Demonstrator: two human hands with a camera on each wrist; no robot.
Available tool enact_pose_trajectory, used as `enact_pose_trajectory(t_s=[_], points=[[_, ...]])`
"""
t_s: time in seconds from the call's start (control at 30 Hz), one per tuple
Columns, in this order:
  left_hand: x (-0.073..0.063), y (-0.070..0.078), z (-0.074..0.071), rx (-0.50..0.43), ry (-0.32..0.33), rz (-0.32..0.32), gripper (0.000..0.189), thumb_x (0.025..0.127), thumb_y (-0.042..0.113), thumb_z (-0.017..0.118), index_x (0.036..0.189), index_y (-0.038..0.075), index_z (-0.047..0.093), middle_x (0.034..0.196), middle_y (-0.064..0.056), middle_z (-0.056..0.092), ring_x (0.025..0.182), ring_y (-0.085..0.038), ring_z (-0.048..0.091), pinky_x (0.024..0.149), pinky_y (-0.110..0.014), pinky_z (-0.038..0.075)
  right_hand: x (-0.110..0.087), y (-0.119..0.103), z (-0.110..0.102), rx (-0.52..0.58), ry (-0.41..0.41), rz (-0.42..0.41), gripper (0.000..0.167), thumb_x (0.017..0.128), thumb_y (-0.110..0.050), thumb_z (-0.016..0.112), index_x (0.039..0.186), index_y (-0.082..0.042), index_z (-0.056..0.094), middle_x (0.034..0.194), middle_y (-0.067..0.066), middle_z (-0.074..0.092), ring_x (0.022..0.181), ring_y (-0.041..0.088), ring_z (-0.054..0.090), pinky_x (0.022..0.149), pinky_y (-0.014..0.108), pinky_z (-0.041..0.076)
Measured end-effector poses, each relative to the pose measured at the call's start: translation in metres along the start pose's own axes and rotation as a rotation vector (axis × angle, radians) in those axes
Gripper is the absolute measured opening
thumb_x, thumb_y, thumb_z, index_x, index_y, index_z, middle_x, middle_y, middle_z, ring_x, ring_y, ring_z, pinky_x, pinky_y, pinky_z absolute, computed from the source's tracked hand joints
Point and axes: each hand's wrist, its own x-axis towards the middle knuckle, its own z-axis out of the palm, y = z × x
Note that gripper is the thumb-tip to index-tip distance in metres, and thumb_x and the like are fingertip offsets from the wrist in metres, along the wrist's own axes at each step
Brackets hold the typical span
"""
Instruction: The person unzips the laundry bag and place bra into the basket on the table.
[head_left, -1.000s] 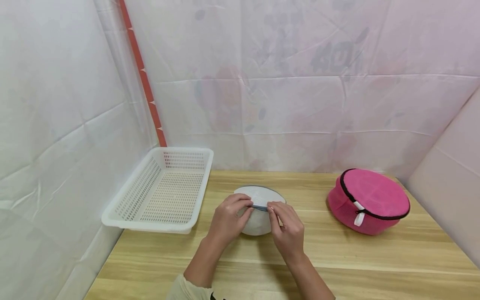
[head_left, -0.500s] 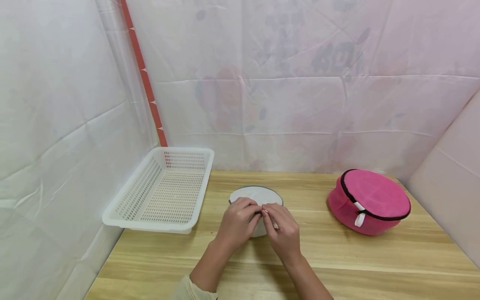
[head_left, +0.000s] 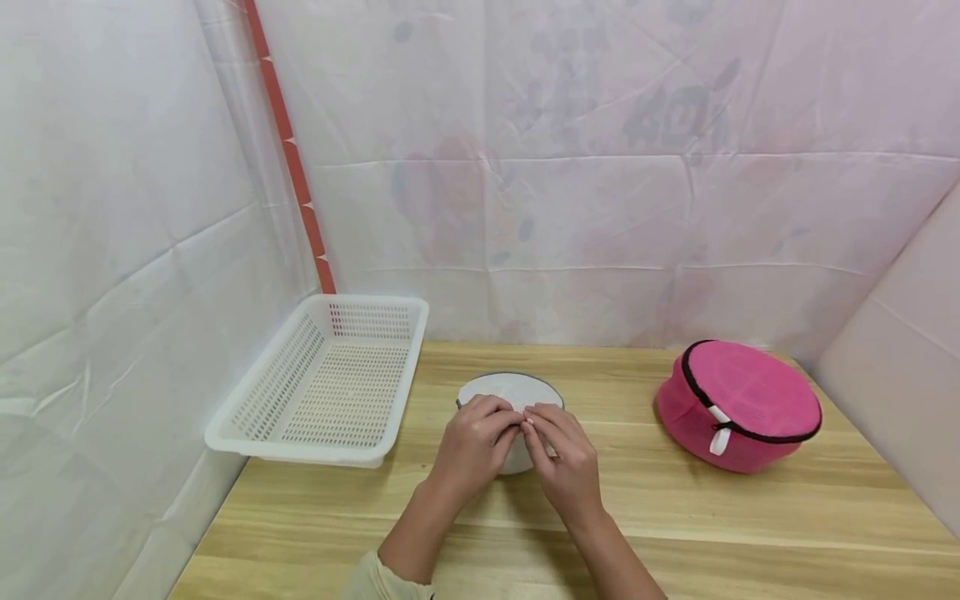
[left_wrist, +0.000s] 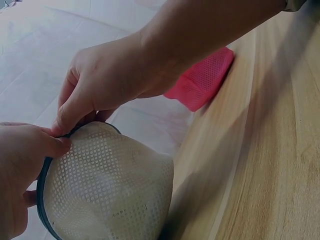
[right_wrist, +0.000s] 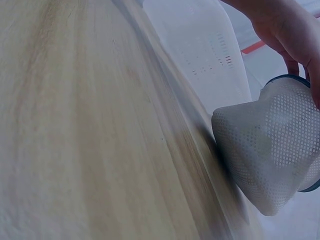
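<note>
A round white mesh laundry bag (head_left: 510,385) with a dark blue-grey zipped rim stands on the table in front of me. My left hand (head_left: 471,446) pinches the near part of its rim between thumb and fingers. Right beside it, my right hand (head_left: 566,467) pinches the same edge, fingertips almost touching the left ones. A small zipper pull is too hidden by the fingers to make out. In the left wrist view, the mesh side (left_wrist: 110,185) bulges below both hands. The right wrist view has the bag's mesh wall (right_wrist: 270,145) resting on the wood.
A white plastic basket (head_left: 411,375) with slotted walls stands at the left, against the sheet-covered wall. At the right lies a pink mesh bag (head_left: 750,392) with a black zipper and white tab. The wooden table (head_left: 712,533) runs up to the wall sheets.
Both hands have come closer together on the rim, the left moving right and the right slightly left. The white bag has shifted slightly left. Over the last half second little has changed.
</note>
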Motion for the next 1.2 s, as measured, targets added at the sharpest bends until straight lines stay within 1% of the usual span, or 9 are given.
enact_pose_trajectory(t_s=[0.1, 0.2, 0.27, 0.43, 0.53, 0.6, 0.83, 1.0, 1.2], points=[[0.001, 0.0, 0.0, -0.003, -0.002, 0.002, 0.006, 0.086, 0.011, 0.076, 0.091, 0.012, 0.078, 0.092, 0.003, 0.068, 0.087, -0.013, 0.062, 0.078, -0.021, 0.053, 0.0, 0.001, 0.0, -0.013, -0.019, 0.006, 0.013, 0.089, -0.007, 0.07, 0.099, 0.0, 0.076, 0.101, 0.01, 0.073, 0.099, 0.03, 0.066, 0.102, 0.022, 0.046], [0.001, -0.001, 0.0, -0.009, 0.004, 0.009, 0.007, 0.085, 0.011, 0.077, 0.091, 0.012, 0.078, 0.091, 0.003, 0.068, 0.087, -0.013, 0.062, 0.079, -0.02, 0.053, 0.0, 0.001, -0.001, -0.015, -0.041, 0.009, 0.015, 0.09, -0.007, 0.069, 0.102, 0.0, 0.075, 0.103, 0.009, 0.073, 0.101, 0.029, 0.066, 0.103, 0.021, 0.045], [0.001, -0.002, 0.001, -0.027, 0.006, 0.01, 0.007, 0.084, 0.011, 0.078, 0.09, 0.012, 0.078, 0.091, 0.003, 0.069, 0.086, -0.013, 0.062, 0.078, -0.02, 0.053, 0.0, 0.002, 0.0, -0.016, -0.046, 0.005, 0.015, 0.091, -0.007, 0.069, 0.102, -0.001, 0.075, 0.103, 0.009, 0.073, 0.101, 0.028, 0.066, 0.103, 0.025, 0.046], [0.001, -0.005, 0.0, -0.103, -0.009, -0.016, 0.008, 0.082, 0.011, 0.079, 0.09, 0.011, 0.079, 0.091, 0.002, 0.068, 0.088, -0.013, 0.063, 0.077, -0.018, 0.053, -0.001, 0.002, 0.0, -0.022, -0.023, -0.011, 0.014, 0.094, -0.011, 0.066, 0.099, -0.002, 0.075, 0.099, 0.008, 0.074, 0.096, 0.027, 0.068, 0.104, 0.035, 0.048], [0.001, -0.006, -0.001, -0.128, -0.025, -0.038, 0.008, 0.082, 0.011, 0.079, 0.09, 0.012, 0.079, 0.092, 0.002, 0.068, 0.089, -0.013, 0.063, 0.078, -0.016, 0.053, -0.002, 0.001, 0.001, -0.022, -0.007, -0.011, 0.014, 0.096, -0.01, 0.063, 0.098, -0.001, 0.074, 0.098, 0.008, 0.074, 0.094, 0.028, 0.068, 0.104, 0.035, 0.048], [0.0, -0.007, -0.001, -0.138, -0.029, -0.045, 0.007, 0.082, 0.011, 0.08, 0.089, 0.012, 0.079, 0.092, 0.002, 0.068, 0.089, -0.012, 0.062, 0.078, -0.016, 0.052, -0.002, 0.001, 0.001, -0.033, 0.005, -0.01, 0.013, 0.095, -0.008, 0.063, 0.097, 0.0, 0.074, 0.096, 0.009, 0.074, 0.093, 0.028, 0.069, 0.103, 0.034, 0.048], [-0.002, -0.011, -0.001, -0.204, -0.026, -0.082, 0.007, 0.08, 0.008, 0.081, 0.086, 0.011, 0.078, 0.091, 0.003, 0.069, 0.088, -0.011, 0.062, 0.075, -0.016, 0.052, -0.001, 0.002, -0.001, -0.07, 0.041, -0.012, 0.01, 0.09, -0.001, 0.066, 0.096, 0.002, 0.074, 0.094, 0.01, 0.074, 0.091, 0.028, 0.07, 0.1, 0.02, 0.048], [-0.002, -0.013, -0.002, -0.188, -0.015, -0.092, 0.008, 0.08, 0.01, 0.082, 0.087, 0.011, 0.079, 0.091, 0.003, 0.07, 0.089, -0.011, 0.064, 0.079, -0.019, 0.054, -0.001, 0.004, -0.003, -0.094, 0.049, -0.003, 0.011, 0.09, -0.003, 0.066, 0.096, 0.003, 0.073, 0.095, 0.011, 0.074, 0.09, 0.027, 0.07, 0.097, 0.015, 0.047], [-0.002, -0.014, -0.003, -0.188, -0.013, -0.12, 0.008, 0.079, 0.01, 0.082, 0.087, 0.011, 0.079, 0.091, 0.003, 0.071, 0.09, -0.01, 0.066, 0.082, -0.021, 0.055, -0.001, 0.004, -0.005, -0.108, 0.071, 0.003, 0.012, 0.089, -0.001, 0.066, 0.097, 0.003, 0.073, 0.095, 0.012, 0.073, 0.089, 0.028, 0.07, 0.098, 0.015, 0.047]])
